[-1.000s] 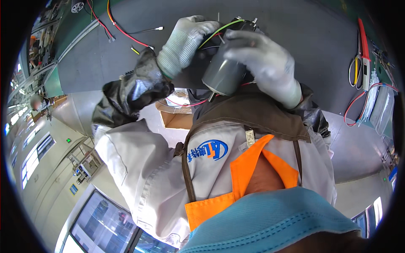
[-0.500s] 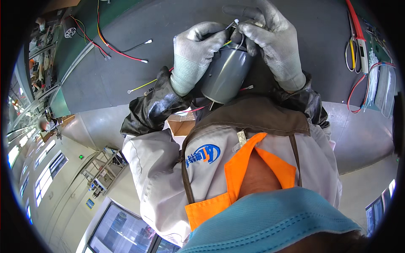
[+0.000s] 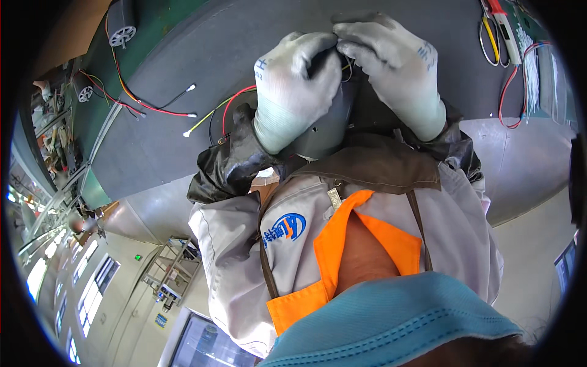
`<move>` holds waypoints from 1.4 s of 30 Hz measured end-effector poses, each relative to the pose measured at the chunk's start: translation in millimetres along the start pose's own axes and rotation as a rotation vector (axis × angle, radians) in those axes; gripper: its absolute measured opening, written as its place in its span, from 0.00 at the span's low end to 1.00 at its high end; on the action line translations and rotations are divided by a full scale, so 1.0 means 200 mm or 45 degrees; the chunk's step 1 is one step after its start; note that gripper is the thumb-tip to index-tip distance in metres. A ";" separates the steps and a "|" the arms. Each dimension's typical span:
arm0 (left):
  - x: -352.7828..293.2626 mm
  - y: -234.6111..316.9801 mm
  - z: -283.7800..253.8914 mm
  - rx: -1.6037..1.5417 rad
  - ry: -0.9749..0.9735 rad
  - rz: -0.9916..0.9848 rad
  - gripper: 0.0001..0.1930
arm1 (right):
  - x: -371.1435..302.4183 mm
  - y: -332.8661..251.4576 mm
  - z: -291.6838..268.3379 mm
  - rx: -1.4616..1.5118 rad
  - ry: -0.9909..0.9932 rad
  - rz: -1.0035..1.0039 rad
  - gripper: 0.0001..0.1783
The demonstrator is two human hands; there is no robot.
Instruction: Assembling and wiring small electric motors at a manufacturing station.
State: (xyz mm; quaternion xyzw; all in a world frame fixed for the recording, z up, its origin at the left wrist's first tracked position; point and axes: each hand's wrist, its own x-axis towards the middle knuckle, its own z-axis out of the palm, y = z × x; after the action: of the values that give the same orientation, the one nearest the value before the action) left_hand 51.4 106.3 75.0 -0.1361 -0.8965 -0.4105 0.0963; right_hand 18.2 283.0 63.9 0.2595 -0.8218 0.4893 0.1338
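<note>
One grey cylinder (image 3: 324, 137), partly hidden by left hand (image 3: 296, 81); right hand (image 3: 392, 66) alongside.

Smooth metal-looking cylinder (image 3: 321, 137), knitted cloth gloves (image 3: 293, 95), matt tabletop (image 3: 165, 147), glossy plastic-looking sleeve covers (image 3: 227, 164)

A dark grey cylinder (image 3: 324, 136) stands out against the worktop (image 3: 452, 79), partly hidden by two gloved hands. The left hand (image 3: 296, 79) covers its left side; the right hand (image 3: 397, 61) curves in from its right. Their fingertips come together at its far end, whatever they pinch hidden. Red and black wires (image 3: 162, 111) lie left of the cylinder, yellow-handled scissors (image 3: 491, 43) well to its right.
</note>
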 end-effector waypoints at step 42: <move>0.08 -0.05 -0.08 0.778 -0.549 0.983 0.16 | 0.02 0.11 -0.17 1.193 -0.403 1.020 0.10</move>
State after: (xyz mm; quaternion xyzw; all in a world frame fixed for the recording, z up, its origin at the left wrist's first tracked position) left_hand 35.2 90.4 83.2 -0.5028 -0.8594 -0.0284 0.0890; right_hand 2.2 320.5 65.8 0.0319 -0.5637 0.7647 -0.3104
